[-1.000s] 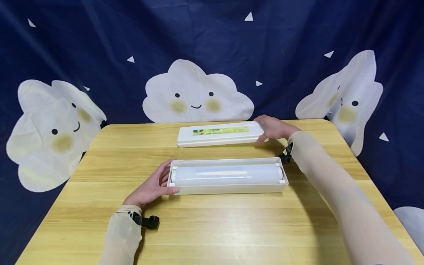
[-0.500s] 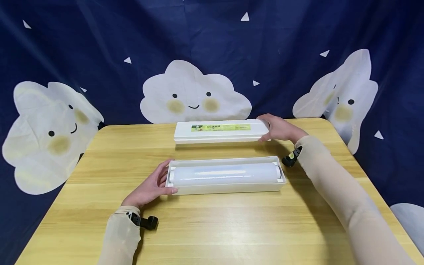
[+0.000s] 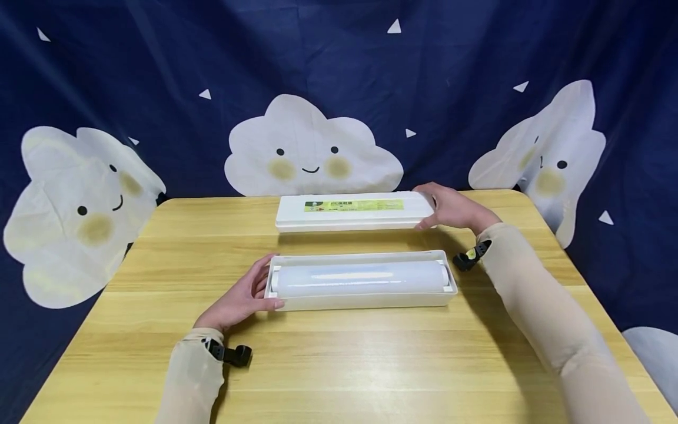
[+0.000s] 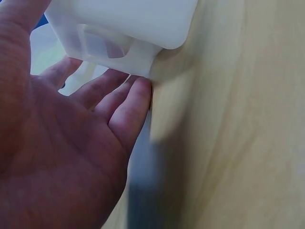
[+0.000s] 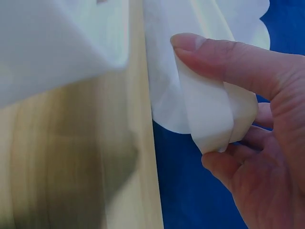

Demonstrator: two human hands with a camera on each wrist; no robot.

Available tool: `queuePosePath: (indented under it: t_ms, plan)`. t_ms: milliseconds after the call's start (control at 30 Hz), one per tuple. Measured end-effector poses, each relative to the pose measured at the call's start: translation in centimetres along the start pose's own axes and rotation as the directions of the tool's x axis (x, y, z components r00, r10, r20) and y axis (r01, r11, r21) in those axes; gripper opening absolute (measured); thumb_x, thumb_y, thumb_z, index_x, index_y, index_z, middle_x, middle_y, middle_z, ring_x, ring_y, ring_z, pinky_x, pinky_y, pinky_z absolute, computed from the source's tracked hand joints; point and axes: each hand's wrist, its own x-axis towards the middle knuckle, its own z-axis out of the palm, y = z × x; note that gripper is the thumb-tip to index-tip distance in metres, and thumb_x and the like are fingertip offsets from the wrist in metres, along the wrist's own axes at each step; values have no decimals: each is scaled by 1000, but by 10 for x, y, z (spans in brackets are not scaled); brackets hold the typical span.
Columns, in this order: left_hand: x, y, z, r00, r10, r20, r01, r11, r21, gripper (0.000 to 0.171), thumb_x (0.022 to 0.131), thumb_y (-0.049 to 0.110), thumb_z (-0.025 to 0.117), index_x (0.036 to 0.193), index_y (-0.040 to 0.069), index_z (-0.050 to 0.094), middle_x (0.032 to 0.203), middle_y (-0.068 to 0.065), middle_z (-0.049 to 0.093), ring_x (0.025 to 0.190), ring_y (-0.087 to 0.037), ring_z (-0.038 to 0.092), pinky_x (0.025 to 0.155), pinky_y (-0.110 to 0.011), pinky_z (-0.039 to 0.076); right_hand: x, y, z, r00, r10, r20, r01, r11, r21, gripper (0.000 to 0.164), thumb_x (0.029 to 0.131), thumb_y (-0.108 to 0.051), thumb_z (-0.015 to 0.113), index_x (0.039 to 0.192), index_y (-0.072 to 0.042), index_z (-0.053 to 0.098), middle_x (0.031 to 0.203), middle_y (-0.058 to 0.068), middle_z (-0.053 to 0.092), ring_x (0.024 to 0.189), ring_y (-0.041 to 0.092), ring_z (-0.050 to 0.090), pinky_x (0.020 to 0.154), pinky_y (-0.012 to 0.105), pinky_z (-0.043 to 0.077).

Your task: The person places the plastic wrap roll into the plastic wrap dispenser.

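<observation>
A long white open box [image 3: 365, 301] lies lengthwise across the table, with a roll of clear plastic film [image 3: 339, 280] inside it. My left hand [image 3: 241, 300] holds the box's left end, thumb on the near wall; the left wrist view shows its fingertips under the box's end. Behind the box is a matching white lid [image 3: 349, 224] with a yellow-green label [image 3: 355, 205]. The right hand [image 3: 450, 207] grips the lid's right end, thumb on the near side. In the right wrist view, fingers curl around the lid's end [image 5: 209, 114]. A shadow beneath the lid suggests it is off the tabletop.
The wooden table [image 3: 339, 359] ends just behind the lid. A dark blue cloth [image 3: 339, 53] with white smiling clouds hangs behind and at both sides. Black wrist cameras [image 3: 233, 355] sit at both wrists.
The lid has levelled from a slant and appears raised a little by my right hand. My left hand and the box have stayed put. The head view has shifted slightly.
</observation>
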Motion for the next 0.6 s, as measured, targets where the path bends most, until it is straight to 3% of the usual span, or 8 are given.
queuePosePath:
  t_ms: [233,600]
  plan:
    - [1,1,0,1000,8,4,-8,1000,7,103,82,8,80,158,14,11,156,-17,26,141,-33,28,104,-24,37,-10,-2,-2,999,-28,-32,28,999,22,78,62,-18,95,128,-1,56,121,12,57,107,28,48,93,43,38]
    - [-1,0,0,1000,10,-1,-10,1000,16,102,83,9,80,158,17,12,158,-14,23,143,-31,24,105,-24,35,-25,-12,-8,999,-8,-34,9,1000,26,83,64,-20,94,133,-1,53,124,13,56,107,28,49,93,43,39]
